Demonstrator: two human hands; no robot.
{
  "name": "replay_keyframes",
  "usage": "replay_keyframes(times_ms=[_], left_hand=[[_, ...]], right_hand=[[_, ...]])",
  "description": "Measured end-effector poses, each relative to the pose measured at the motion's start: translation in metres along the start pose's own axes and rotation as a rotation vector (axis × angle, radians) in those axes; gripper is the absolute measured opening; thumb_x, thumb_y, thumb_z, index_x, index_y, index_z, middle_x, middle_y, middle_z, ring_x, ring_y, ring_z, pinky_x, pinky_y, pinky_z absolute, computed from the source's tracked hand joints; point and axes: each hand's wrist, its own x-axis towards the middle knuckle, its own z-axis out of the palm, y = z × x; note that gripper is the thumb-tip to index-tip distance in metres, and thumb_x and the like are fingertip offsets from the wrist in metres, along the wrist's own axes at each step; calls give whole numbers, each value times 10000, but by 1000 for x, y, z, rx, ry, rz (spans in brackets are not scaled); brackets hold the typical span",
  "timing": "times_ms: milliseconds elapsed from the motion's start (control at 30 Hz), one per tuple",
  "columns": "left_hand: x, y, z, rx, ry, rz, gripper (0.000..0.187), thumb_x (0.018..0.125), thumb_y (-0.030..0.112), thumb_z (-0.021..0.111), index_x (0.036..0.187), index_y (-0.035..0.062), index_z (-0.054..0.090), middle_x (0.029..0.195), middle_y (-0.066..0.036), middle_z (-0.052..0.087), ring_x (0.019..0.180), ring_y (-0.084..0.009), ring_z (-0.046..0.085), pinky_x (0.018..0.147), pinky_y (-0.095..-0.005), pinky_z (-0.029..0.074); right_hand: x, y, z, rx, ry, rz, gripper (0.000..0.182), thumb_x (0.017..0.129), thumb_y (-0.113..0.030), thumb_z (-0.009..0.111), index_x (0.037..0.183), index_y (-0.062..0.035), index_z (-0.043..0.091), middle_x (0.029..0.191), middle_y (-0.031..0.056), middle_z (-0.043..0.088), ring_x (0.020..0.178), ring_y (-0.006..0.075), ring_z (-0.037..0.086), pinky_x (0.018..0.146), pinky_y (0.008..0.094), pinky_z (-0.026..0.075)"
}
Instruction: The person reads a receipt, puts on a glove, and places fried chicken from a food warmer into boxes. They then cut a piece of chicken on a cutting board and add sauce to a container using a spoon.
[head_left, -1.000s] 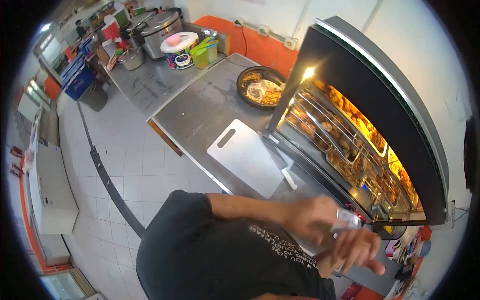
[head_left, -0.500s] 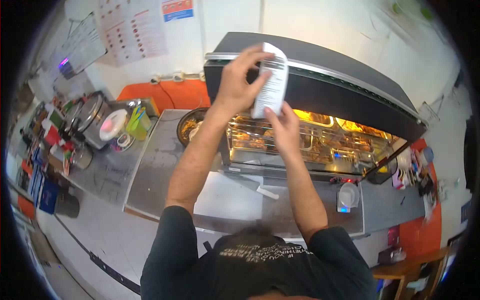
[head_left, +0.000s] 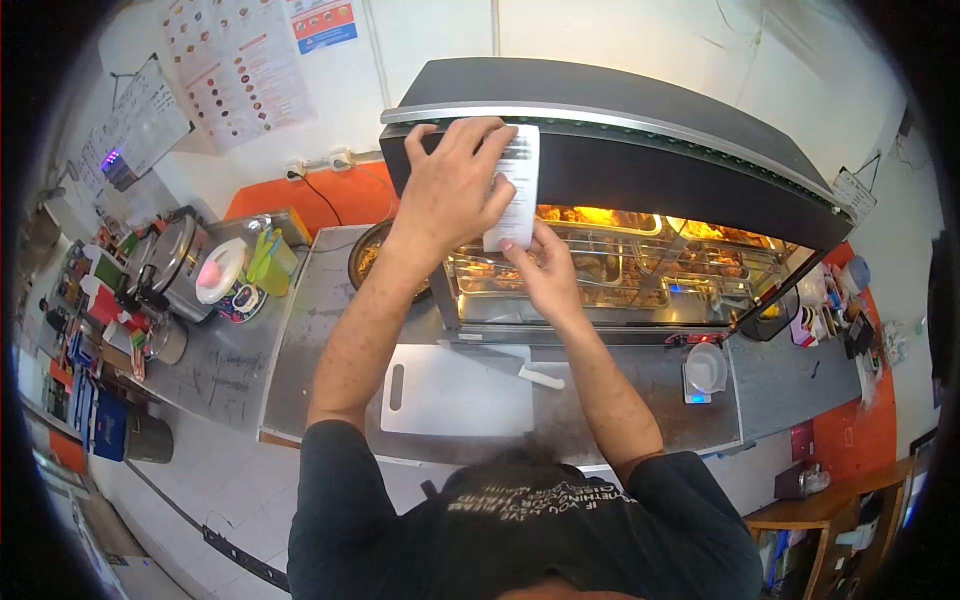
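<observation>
A printed paper receipt (head_left: pixel 517 205) is upright in front of the food warmer's dark front panel (head_left: pixel 620 180). My left hand (head_left: pixel 450 185) is at its upper left edge, with fingertips near the top, the thumb on the printed side and the outer fingers spread. At the bottom edge, my right hand (head_left: pixel 548 278) pinches the paper, thumb in front. The paper's back is hidden. Below my arms, a knife with a white handle (head_left: pixel 541 377) lies across the top right of a white cutting board (head_left: pixel 455 410).
Trays of food (head_left: pixel 600 268) sit under orange light in the warmer. A dark pan (head_left: pixel 368 262) stands left of it. At right is a small scale (head_left: pixel 697 397) carrying a clear bowl (head_left: pixel 706 366). Pots (head_left: pixel 185 260) and a green jug (head_left: pixel 268 265) are at left.
The receipt and both hands appear lower and slightly left in view. The paper looks flatter and straighter, less curled. My left hand's outer fingers have spread. The camera view has shifted slightly.
</observation>
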Motion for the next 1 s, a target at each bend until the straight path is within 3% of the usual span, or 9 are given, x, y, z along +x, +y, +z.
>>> replay_keyframes(times_ms=[233,400,533,667,733,767,867,933,1000], left_hand=[[0,4,15,350,82,-50,467,798,364,565,1206,138,600,1211,7,548,1154,-157,489,1012,-635,148],[-36,-5,35,62,260,-152,594,786,355,579,1301,80,472,1259,-35,539,1247,-204,451,1085,-650,34],[-165,-93,110,-270,765,-390,459,784,310,626,1161,65,532,1279,-78,537,1171,-276,498,1039,-554,207],[-308,-198,205,245,-325,-929,368,855,331,605,1198,199,620,1296,-23,536,1287,-254,390,1002,-650,265],[-326,-209,206,367,-621,-779,371,818,386,642,1154,232,650,1283,2,545,1245,-269,437,1006,-638,307],[-379,-259,247,262,-617,-429,377,810,368,646,1146,199,652,1231,-20,578,1184,-295,489,1005,-568,354],[-337,-236,223,376,-731,-663,339,797,355,653,1015,101,708,1085,-112,655,1056,-359,577,923,-596,413],[-380,-310,286,219,-909,-519,274,814,328,650,991,126,708,1020,-122,691,1004,-336,621,869,-683,362],[-367,-295,270,137,-692,-608,225,816,309,652,925,122,716,961,-97,707,918,-300,644,895,-520,385]], right_hand=[[-30,18,2,76,309,-172,551,891,-26,629,1360,-61,342,1444,145,343,1176,247,517,894,327,494],[-91,74,-38,-43,348,-8,468,915,0,589,1331,-61,384,1418,131,389,1071,212,608,830,288,497],[-159,98,-75,-243,482,215,382,921,-17,584,1277,-52,449,1258,73,531,904,132,625,728,237,474],[-221,103,-93,-400,570,395,275,910,-41,614,1175,-44,540,1111,66,603,801,97,598,676,227,469],[-233,92,-85,-627,452,617,169,907,-83,617,1074,-59,607,943,29,643,849,113,611,672,268,472],[-247,115,-83,-561,469,435,151,876,-71,632,1026,-58,638,950,59,651,841,132,617,698,274,482],[-235,109,-57,-818,248,277,200,877,-180,635,1019,-40,650,977,127,648,876,242,636,782,369,514],[-230,95,-43,-690,230,390,222,890,-212,618,1033,-43,628,1005,133,642,910,283,634,807,395,505],[-231,87,-37,-718,266,425,211,895,-200,605,1033,-42,619,1016,133,642,910,280,634,796,392,506]])
